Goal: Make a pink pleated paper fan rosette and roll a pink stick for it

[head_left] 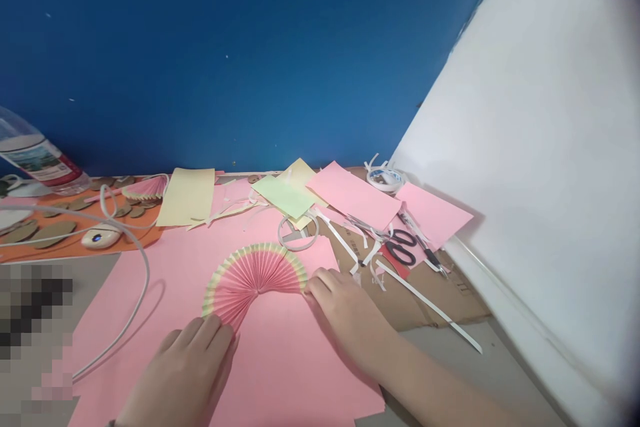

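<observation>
The left grip point(193, 357) is palm down, pointing forward and slightly right, its fingers bent and close together, thumb along the inner side. The left wrist is at the lower border, its forearm out of view. The right grip point(344, 303) lies farther forward, fingers curled inward to the left; the bare right forearm point(430, 373) slants back to the lower right.

A blue wall point(225, 100) with small white specks point(71, 100) spans the top of the frame; a white wall point(550, 113) slants down the right side. Grey worktop point(503, 368) shows at lower right.
</observation>
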